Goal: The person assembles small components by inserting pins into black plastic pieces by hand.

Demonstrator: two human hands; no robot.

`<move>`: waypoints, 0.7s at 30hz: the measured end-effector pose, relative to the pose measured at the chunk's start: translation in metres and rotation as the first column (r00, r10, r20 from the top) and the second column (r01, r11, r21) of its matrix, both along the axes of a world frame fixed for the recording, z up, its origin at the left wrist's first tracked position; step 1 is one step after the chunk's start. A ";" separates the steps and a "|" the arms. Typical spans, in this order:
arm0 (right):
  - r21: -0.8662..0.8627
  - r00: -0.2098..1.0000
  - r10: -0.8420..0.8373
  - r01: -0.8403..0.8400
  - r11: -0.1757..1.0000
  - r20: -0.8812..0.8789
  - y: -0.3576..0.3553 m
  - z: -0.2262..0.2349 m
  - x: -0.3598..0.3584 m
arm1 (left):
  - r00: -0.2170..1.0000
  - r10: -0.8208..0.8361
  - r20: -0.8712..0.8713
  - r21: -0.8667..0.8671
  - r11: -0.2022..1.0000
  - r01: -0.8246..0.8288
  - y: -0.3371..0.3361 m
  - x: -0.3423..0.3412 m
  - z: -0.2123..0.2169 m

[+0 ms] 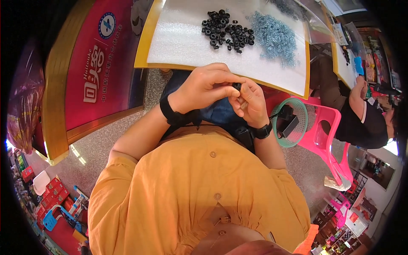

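your left hand (199, 87) and right hand (250, 102) meet, pinching one black ring (236, 86); the far black ring pile (225, 29) and metal washer pile (274, 36) look largely unworked.

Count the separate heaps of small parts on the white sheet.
2: a heap of black rings at the sheet's middle, and a heap of silvery washers just right of it. More may lie beyond the far edge.

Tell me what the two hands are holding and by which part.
A small black ring-shaped part is pinched between the fingertips of the left hand and right hand; which part is gripped cannot be told.
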State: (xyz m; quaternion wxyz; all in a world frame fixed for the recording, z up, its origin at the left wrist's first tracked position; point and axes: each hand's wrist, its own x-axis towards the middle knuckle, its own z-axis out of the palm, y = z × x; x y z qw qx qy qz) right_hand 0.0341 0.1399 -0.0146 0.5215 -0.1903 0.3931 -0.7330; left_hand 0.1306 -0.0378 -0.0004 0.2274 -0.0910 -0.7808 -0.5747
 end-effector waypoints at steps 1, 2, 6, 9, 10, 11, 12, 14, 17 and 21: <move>-0.019 0.999 0.019 -0.019 1.000 0.032 0.000 0.000 -0.001 | 1.000 0.005 0.009 0.022 1.000 -0.005 0.000 0.000 0.000; -0.019 0.999 0.021 -0.021 1.000 0.029 -0.001 0.000 0.000 | 1.000 0.006 0.006 0.022 1.000 -0.007 0.000 0.001 0.000; -0.071 0.999 0.033 -0.030 0.997 0.034 -0.003 0.000 0.004 | 0.999 -0.004 -0.038 0.049 0.999 0.006 -0.003 0.002 0.003; -0.076 1.000 0.023 -0.023 0.997 0.009 -0.002 0.000 0.005 | 0.998 -0.009 -0.059 0.012 1.000 0.010 -0.003 0.004 0.005; -0.072 1.000 0.007 -0.008 0.997 -0.013 0.000 0.000 0.006 | 0.997 -0.012 -0.075 -0.016 1.000 0.011 -0.002 0.004 0.006; -0.071 1.000 0.008 -0.009 0.997 -0.013 0.000 0.000 0.006 | 0.997 -0.011 -0.076 -0.015 1.000 0.010 -0.001 0.004 0.006; -0.085 1.000 0.004 -0.006 0.996 -0.027 0.001 0.000 0.006 | 0.996 -0.014 -0.087 -0.019 1.000 0.013 0.000 0.005 0.007; -0.101 0.999 0.000 -0.004 0.995 -0.041 0.002 0.000 0.006 | 0.995 -0.017 -0.098 -0.023 1.000 0.015 0.001 0.005 0.008; -0.102 0.998 -0.021 0.014 0.995 -0.067 0.002 0.001 0.007 | 0.995 -0.010 -0.100 -0.015 1.000 0.009 0.002 0.005 0.007; -0.104 0.998 -0.032 0.026 0.994 -0.057 -0.001 0.010 0.008 | 0.992 0.019 -0.122 0.001 1.000 -0.019 0.004 0.002 0.006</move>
